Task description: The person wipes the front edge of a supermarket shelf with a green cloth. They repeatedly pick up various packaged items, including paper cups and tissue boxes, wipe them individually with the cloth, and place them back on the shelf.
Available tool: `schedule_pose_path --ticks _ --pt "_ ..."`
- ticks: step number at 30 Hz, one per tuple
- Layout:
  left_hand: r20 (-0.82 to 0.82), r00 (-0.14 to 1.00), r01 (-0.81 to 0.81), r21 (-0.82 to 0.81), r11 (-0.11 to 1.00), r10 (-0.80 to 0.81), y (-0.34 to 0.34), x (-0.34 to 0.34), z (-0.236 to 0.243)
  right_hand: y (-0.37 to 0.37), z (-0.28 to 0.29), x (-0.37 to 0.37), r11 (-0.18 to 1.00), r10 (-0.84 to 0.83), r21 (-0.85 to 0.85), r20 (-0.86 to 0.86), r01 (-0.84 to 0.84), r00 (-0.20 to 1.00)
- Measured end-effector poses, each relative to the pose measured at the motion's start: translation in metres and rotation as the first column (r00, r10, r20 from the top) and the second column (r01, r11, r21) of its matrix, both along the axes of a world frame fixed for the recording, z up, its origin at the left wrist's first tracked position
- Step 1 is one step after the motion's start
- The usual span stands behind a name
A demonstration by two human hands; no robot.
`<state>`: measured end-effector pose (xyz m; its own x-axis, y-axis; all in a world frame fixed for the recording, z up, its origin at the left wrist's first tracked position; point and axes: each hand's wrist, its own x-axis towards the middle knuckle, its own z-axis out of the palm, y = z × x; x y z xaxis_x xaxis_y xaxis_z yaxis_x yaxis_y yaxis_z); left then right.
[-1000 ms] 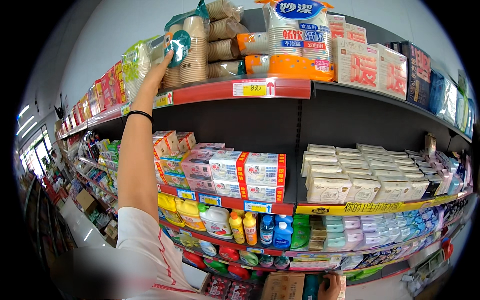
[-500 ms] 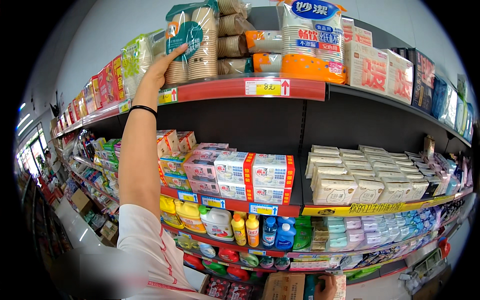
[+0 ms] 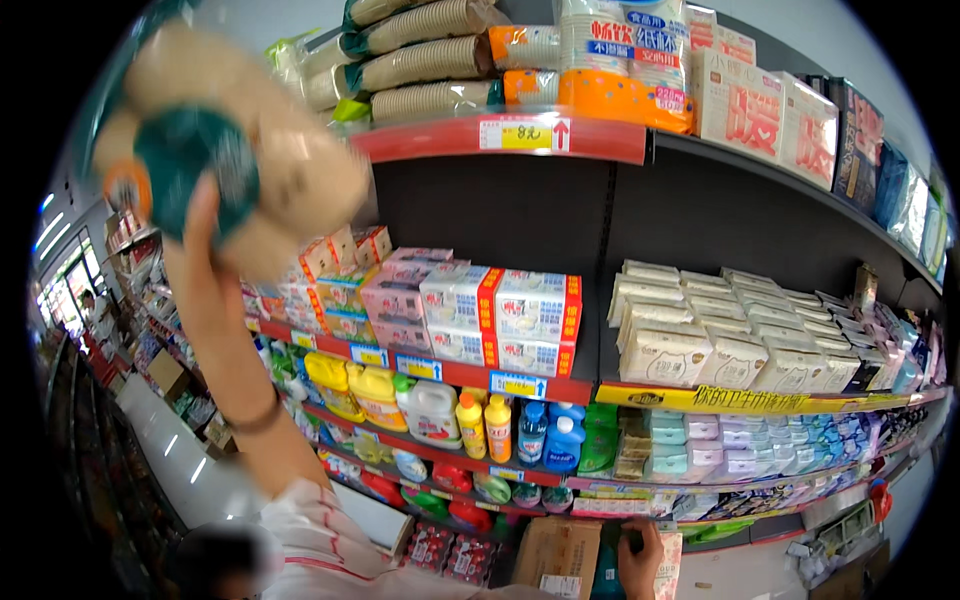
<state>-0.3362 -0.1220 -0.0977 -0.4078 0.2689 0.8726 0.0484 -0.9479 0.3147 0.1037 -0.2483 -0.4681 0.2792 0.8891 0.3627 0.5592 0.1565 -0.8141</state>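
My left hand (image 3: pixel 205 235) is raised at the left, shut on a clear plastic pack of brown paper cups (image 3: pixel 300 170) with a dark green label. The pack is tilted, blurred by motion and off the shelf. Behind it, more sleeves of brown paper cups (image 3: pixel 430 72) lie on their sides on the top shelf (image 3: pixel 420 140). Low down at the right, my right hand (image 3: pixel 640 560) has curled fingers, beside a cardboard box (image 3: pixel 558 555) and a dark teal package (image 3: pixel 607 572). What its fingers grip is hidden.
A large pack of white paper cups (image 3: pixel 625 60) stands on the top shelf beside white boxes (image 3: pixel 740 100). Below are boxed packs (image 3: pixel 535 310), tissue packs (image 3: pixel 665 350) and detergent bottles (image 3: pixel 432 412). An aisle floor (image 3: pixel 165 465) runs along the left.
My left hand has pulled the paper cup pack off the top shelf and brought it left and closer. The view has shifted slightly. My right hand stays low by the cardboard box.
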Motion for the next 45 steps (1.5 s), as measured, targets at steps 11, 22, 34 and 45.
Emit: schedule_pose_path --ticks 11,22,34,45 --pt "0.166 0.976 0.215 -0.818 0.533 -0.139 -0.099 0.173 -0.326 0.039 0.031 0.03 0.973 0.227 0.054 -0.358 -0.223 0.906" --pt "-0.225 0.958 -0.063 -0.765 0.641 -0.175 -0.14 0.259 -0.325 0.013 0.144 -0.011 0.576 0.411 0.552 0.441 -0.602 0.798" --pt "-0.53 0.829 -0.372 -0.758 0.535 -0.176 -0.164 0.255 -0.363 0.032 0.037 0.065 0.911 0.238 0.198 0.467 -0.362 0.852" --pt "-0.192 0.926 -0.034 -0.9 0.435 -0.324 -0.156 0.267 -0.352 0.011 0.067 -0.001 0.737 0.464 0.383 0.312 -0.557 0.829"
